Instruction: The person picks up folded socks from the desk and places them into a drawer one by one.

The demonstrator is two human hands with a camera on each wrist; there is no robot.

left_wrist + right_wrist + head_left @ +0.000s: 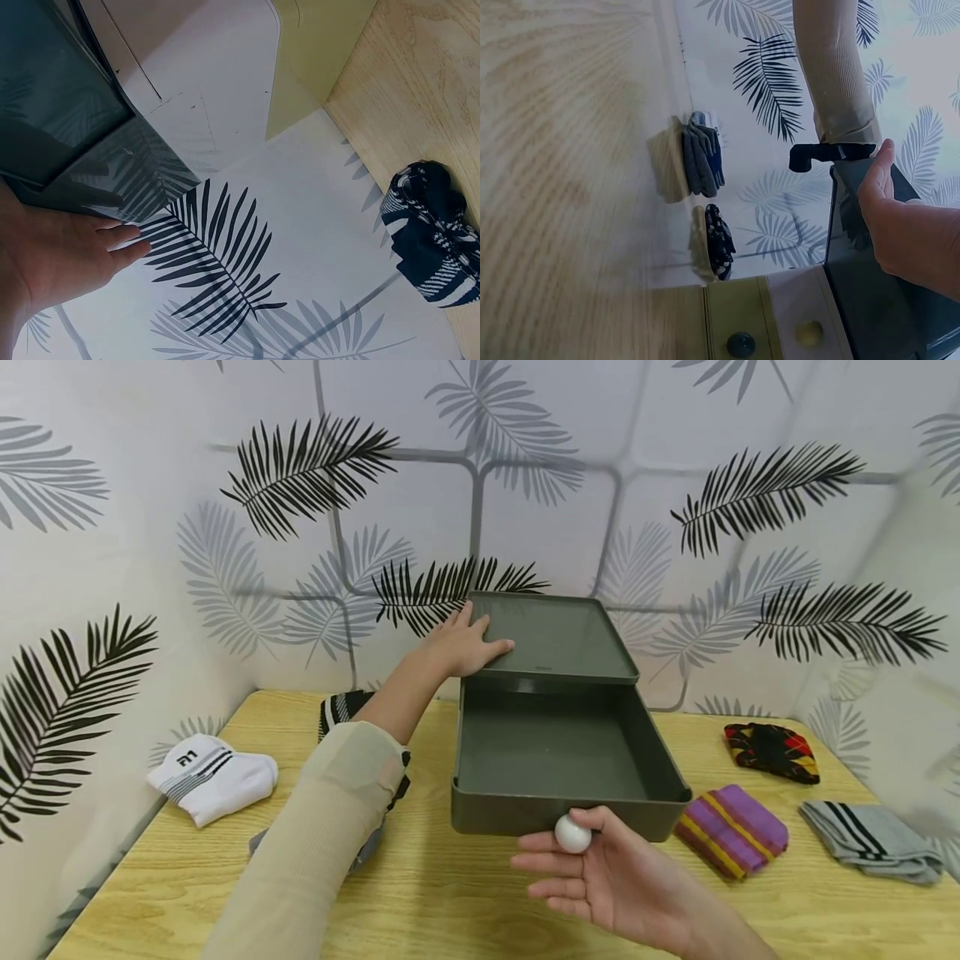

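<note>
Dark drawer (502, 814) out, white knob (573, 835) pinched

Folded white sock (221, 781); grey cloth (367, 852) mostly hidden by sleeve (292, 852); left grip (463, 645) spread on smooth cabinet top (555, 635); boxy drawer above wood-grain tabletop (420, 910); right grip (611, 877) pinching round knob.

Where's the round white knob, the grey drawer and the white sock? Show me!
White knob (573, 834): head view, middle of its round front.
Grey drawer (502, 814): head view, its front wall.
White sock (228, 789): head view, the plain part beside the dark stripes.
</note>
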